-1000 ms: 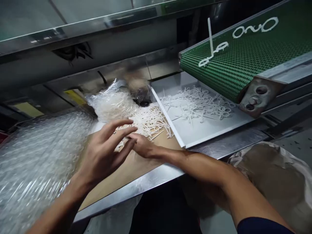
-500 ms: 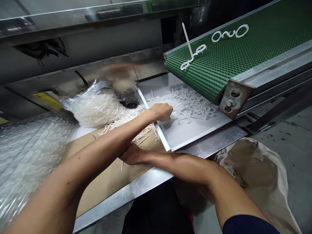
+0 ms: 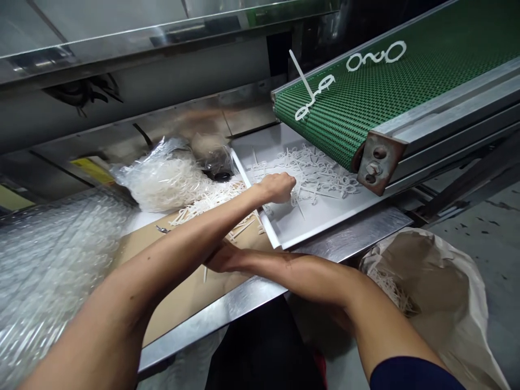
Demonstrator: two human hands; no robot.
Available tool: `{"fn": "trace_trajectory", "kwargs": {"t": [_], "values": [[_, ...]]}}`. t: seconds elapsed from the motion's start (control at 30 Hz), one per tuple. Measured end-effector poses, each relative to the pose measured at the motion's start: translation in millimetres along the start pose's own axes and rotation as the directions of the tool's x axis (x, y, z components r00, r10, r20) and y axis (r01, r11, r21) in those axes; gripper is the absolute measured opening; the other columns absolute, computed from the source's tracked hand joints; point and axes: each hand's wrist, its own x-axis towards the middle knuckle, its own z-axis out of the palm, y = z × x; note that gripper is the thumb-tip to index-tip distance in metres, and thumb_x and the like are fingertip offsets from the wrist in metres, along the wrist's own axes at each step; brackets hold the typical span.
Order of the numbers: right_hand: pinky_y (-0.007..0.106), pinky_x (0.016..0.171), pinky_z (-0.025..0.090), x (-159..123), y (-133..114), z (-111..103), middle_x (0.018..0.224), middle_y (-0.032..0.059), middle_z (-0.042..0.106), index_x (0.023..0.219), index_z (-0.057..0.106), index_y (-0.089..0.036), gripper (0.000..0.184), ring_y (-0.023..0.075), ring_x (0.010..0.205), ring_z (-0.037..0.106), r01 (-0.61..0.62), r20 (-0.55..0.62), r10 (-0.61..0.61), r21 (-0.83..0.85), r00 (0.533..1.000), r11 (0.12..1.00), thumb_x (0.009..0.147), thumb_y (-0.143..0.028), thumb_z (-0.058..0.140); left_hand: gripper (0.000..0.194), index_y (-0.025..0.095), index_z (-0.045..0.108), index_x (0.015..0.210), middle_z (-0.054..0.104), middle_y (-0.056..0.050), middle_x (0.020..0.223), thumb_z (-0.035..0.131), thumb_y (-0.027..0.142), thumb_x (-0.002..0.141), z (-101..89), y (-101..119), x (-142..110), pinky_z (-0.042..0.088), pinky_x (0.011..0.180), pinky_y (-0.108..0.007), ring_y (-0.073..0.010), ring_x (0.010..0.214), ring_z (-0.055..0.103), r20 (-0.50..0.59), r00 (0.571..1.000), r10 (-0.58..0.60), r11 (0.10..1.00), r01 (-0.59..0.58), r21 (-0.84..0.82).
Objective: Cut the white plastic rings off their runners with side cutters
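My left hand [image 3: 278, 187] reaches across into the white tray [image 3: 325, 219], its fingers curled into the heap of white plastic ring-and-stick parts [image 3: 320, 173]. What the fingers grip is hidden. My right hand [image 3: 219, 259] lies on the brown cardboard sheet [image 3: 187, 295] under my left forearm, fingers hidden. A loose pile of the same white parts [image 3: 219, 203] lies on the cardboard just beyond it. More white parts [image 3: 345, 70] ride on the green conveyor belt [image 3: 406, 81] above the tray.
A clear bag of white parts [image 3: 162, 179] sits behind the cardboard. Bubble wrap [image 3: 44, 271] covers the left of the steel bench [image 3: 244, 303]. An open sack [image 3: 430, 303] with scraps stands at lower right. A steel hood [image 3: 122, 32] overhangs the back.
My left hand left the cardboard pile and crossed over my right arm into the white tray, closing on the heap there. My right hand stayed on the cardboard.
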Motion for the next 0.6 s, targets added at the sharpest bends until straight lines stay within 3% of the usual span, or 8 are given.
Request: {"fn": "trace_trajectory", "kwargs": {"t": [0.1, 0.2, 0.27, 0.37, 0.47, 0.6], "values": [[0.045, 0.092, 0.062, -2.3, -3.2, -1.4, 0.127, 0.0082, 0.069, 0.127, 0.068, -0.016, 0.033, 0.0281, 0.11, 0.071, -0.082, -0.01, 0.083, 0.048, 0.997, 0.995, 0.102, -0.037, 0.069, 0.022, 0.012, 0.077, 0.094, 0.076, -0.017, 0.094, 0.063, 0.011, 0.077, -11.0, -4.3, -6.2, 0.052, 0.077, -0.033, -0.0279, 0.09, 0.074, -0.033, 0.999, 0.001, 0.997, -0.004, -0.08], [0.037, 0.079, 0.061, -6.9, -6.0, -2.1, 0.106, 0.005, 0.072, 0.109, 0.07, -0.014, 0.027, 0.021, 0.091, 0.071, -0.112, -0.023, 0.115, 0.108, 0.993, 0.988, 0.102, -0.039, 0.067, 0.024, 0.011, 0.075, 0.096, 0.075, -0.011, 0.079, 0.061, 0.007, 0.077, -20.4, -9.0, -13.4, 0.05, 0.071, -0.028, -0.0212, 0.077, 0.072, -0.063, 0.998, 0.007, 0.981, -0.019, -0.191], [0.029, 0.067, 0.054, -9.8, -8.1, -3.1, 0.087, 0.0008, 0.068, 0.09, 0.069, -0.014, 0.026, 0.017, 0.079, 0.065, -0.104, -0.045, 0.111, 0.15, 0.993, 0.983, 0.103, -0.036, 0.064, 0.027, 0.01, 0.072, 0.104, 0.074, -0.008, 0.075, 0.059, 0.008, 0.081, -23.3, -11.9, -17.6, 0.05, 0.07, -0.026, -0.0174, 0.07, 0.071, -0.078, 0.997, 0.009, 0.962, -0.03, -0.27], [0.025, 0.058, 0.04, -12.5, -11.5, -5.4, 0.071, -0.0023, 0.057, 0.071, 0.059, -0.017, 0.031, 0.0135, 0.071, 0.054, -0.073, -0.075, 0.089, 0.204, 0.993, 0.976, 0.1, -0.028, 0.057, 0.03, 0.011, 0.067, 0.118, 0.076, -0.008, 0.085, 0.055, 0.02, 0.093, -23.2, -17.1, -22.6, 0.051, 0.069, -0.024, -0.0144, 0.073, 0.072, -0.086, 0.995, 0.041, 0.917, -0.072, -0.393], [0.026, 0.058, 0.038, -12.5, -12.1, -5.9, 0.072, -0.0025, 0.056, 0.071, 0.057, -0.018, 0.029, 0.0135, 0.071, 0.053, -0.058, -0.079, 0.078, 0.237, 0.994, 0.97, 0.098, -0.029, 0.057, 0.044, 0.013, 0.062, 0.132, 0.077, -0.01, 0.1, 0.062, 0.032, 0.092, -19.6, -21.9, -25.5, 0.052, 0.07, -0.024, -0.0153, 0.081, 0.072, -0.017, 0.996, 0.088, 0.917, -0.087, -0.39], [0.03, 0.071, 0.052, -9.8, -7.1, -2.1, 0.091, 0.0024, 0.07, 0.09, 0.07, -0.016, 0.02, 0.0196, 0.086, 0.065, -0.091, -0.039, 0.104, 0.247, 0.994, 0.965, 0.099, -0.032, 0.065, 0.041, 0.018, 0.073, 0.118, 0.076, -0.01, 0.106, 0.071, 0.04, 0.083, -9.8, -18.0, -23.3, 0.053, 0.076, -0.03, -0.0206, 0.085, 0.071, 0.112, 0.99, 0.087, 0.975, -0.062, -0.214]]}}
